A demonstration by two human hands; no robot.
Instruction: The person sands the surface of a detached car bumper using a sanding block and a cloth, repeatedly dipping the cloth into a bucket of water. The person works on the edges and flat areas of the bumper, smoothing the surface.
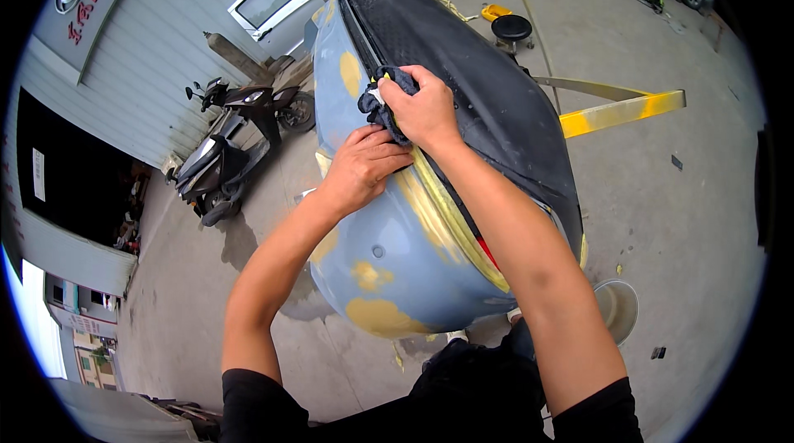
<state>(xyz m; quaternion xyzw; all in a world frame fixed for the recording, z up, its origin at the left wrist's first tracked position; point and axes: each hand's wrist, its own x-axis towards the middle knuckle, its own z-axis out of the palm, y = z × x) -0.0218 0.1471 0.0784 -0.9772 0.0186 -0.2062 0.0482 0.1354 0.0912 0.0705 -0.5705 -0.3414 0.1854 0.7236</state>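
Observation:
A large curved car body part stands before me, with a blue-grey painted panel (364, 269) and yellowish patches on it. Along its right side lies a black textured section (463, 54). A yellow-green band (453, 224) runs down the seam between the two. In my right hand (426, 112) is a crumpled dark cloth (382, 108), pressed against the seam; the fingers are closed round it. Just below the cloth, my left hand (364, 163) lies on the blue-grey panel, its fingers stretched toward the seam, holding nothing that shows.
A yellow and grey metal stand (620, 108) sticks out on the right. A bucket (618, 311) sits on the concrete by my right arm. To the left is a parked dark scooter (240, 145); a white car door (269, 9) leans by the wall. A black round stool (511, 29) stands farther back.

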